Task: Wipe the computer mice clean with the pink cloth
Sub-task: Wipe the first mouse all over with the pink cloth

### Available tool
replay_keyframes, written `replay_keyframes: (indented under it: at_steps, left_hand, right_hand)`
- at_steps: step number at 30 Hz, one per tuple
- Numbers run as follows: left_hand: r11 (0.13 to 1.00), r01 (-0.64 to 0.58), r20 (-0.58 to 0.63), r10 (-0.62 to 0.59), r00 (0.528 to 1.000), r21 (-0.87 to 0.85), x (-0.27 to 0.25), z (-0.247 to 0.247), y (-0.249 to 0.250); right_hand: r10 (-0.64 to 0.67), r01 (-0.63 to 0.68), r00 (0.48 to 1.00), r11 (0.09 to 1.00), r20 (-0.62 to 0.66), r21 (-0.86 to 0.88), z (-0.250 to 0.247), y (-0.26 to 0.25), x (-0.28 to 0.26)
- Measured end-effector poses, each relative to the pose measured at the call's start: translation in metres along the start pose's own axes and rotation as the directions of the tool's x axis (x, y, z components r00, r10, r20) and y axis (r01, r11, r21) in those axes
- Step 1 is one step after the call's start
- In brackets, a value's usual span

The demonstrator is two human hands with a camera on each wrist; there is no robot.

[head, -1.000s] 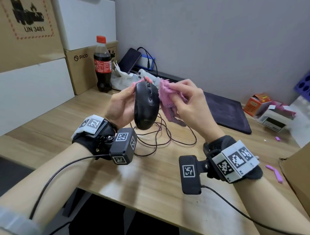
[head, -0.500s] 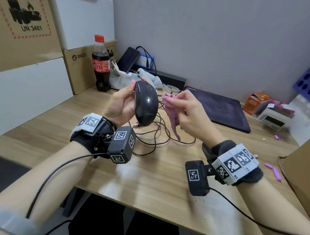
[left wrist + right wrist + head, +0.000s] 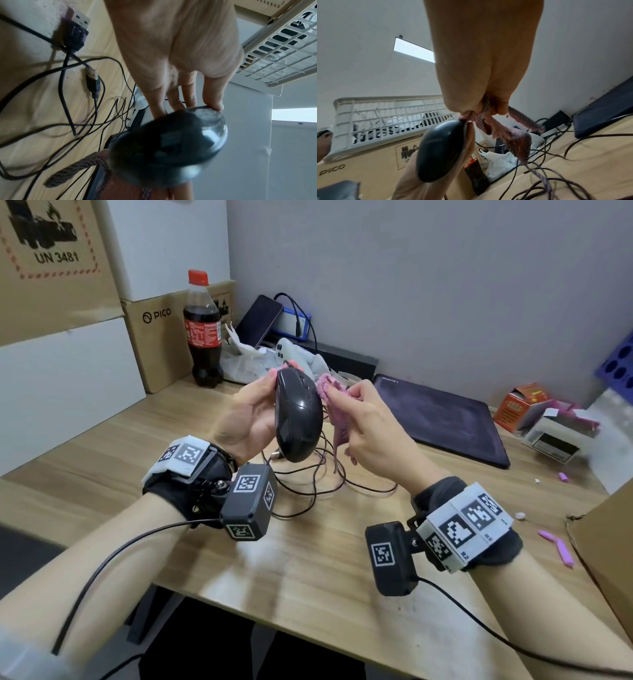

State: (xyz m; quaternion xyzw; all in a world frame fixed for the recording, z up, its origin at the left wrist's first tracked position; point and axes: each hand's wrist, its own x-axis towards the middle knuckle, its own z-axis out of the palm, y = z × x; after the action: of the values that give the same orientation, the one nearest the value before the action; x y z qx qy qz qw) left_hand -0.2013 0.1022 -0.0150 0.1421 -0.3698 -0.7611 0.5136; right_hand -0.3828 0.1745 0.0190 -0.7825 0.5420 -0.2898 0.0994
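My left hand (image 3: 251, 409) grips a glossy black wired mouse (image 3: 297, 415) upright above the wooden desk (image 3: 102, 460), thumb on its top and fingers behind it. The same mouse (image 3: 171, 146) fills the left wrist view, and the mouse (image 3: 441, 151) sits low in the right wrist view. My right hand (image 3: 370, 429) pinches a bunched pink cloth (image 3: 334, 405) against the mouse's right side near its front. A tail of the cloth (image 3: 517, 136) hangs below the fingers. The mouse cable (image 3: 308, 491) lies tangled on the desk beneath.
A cola bottle (image 3: 202, 330), cardboard boxes (image 3: 154, 337) and a white controller (image 3: 294, 354) stand at the back left. A dark mouse pad (image 3: 442, 419) lies to the right, with small boxes (image 3: 544, 422) beyond. A cardboard box (image 3: 609, 542) edges the right. USB plugs (image 3: 91, 79) rest on the desk.
The right hand dropped with the cloth along the mouse's right side, then rose again to its front end. The left hand kept holding the mouse, tilting it slightly.
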Motion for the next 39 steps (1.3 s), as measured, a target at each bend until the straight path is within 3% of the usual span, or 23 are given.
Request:
replay_keyframes:
  at_steps: [3,6,12,16,21,25,30,35,39]
  left_hand:
    - [0.999,-0.003,0.053,0.001,0.999,0.040,-0.002,0.008,-0.001]
    - [0.998,0.000,0.075,-0.005,0.997,0.064,-0.004,0.013,-0.002]
    - [0.996,-0.021,0.090,0.013,0.996,0.089,-0.006,0.009,0.000]
    - [0.994,-0.025,0.115,0.012,0.993,0.109,-0.004,0.014,0.000]
    - [0.999,-0.022,0.062,0.020,0.998,0.039,-0.001,0.004,0.005]
    - [1.000,-0.018,-0.004,0.018,1.000,-0.026,0.002,-0.003,0.009]
    - [0.999,0.018,0.016,-0.017,1.000,-0.047,0.000,-0.004,0.006]
    - [0.999,0.035,0.017,-0.036,0.999,0.021,-0.001,0.003,0.002]
    - [1.000,0.000,0.003,0.000,1.000,-0.031,-0.001,0.002,0.006]
  right_hand:
    - [-0.078,0.080,0.996,0.996,-0.032,0.037,0.001,-0.013,0.001]
    - [-0.151,0.151,0.988,0.988,0.031,-0.009,0.004,-0.019,0.004]
    - [-0.019,0.018,1.000,1.000,-0.013,-0.025,-0.003,-0.008,0.008]
    - [-0.067,0.066,0.997,0.997,-0.028,-0.026,0.000,-0.018,0.009]
    - [-0.119,0.118,0.990,0.993,0.074,0.018,-0.002,-0.013,-0.004]
    - [-0.181,0.201,0.962,0.977,0.206,-0.077,0.005,0.001,-0.023]
    - [-0.153,0.156,0.988,0.964,-0.032,0.217,-0.004,0.000,-0.021]
    - [-0.193,0.189,0.979,0.980,0.068,0.059,0.010,-0.009,-0.017]
    - [-0.053,0.053,0.999,0.999,0.003,-0.011,0.008,0.014,-0.020]
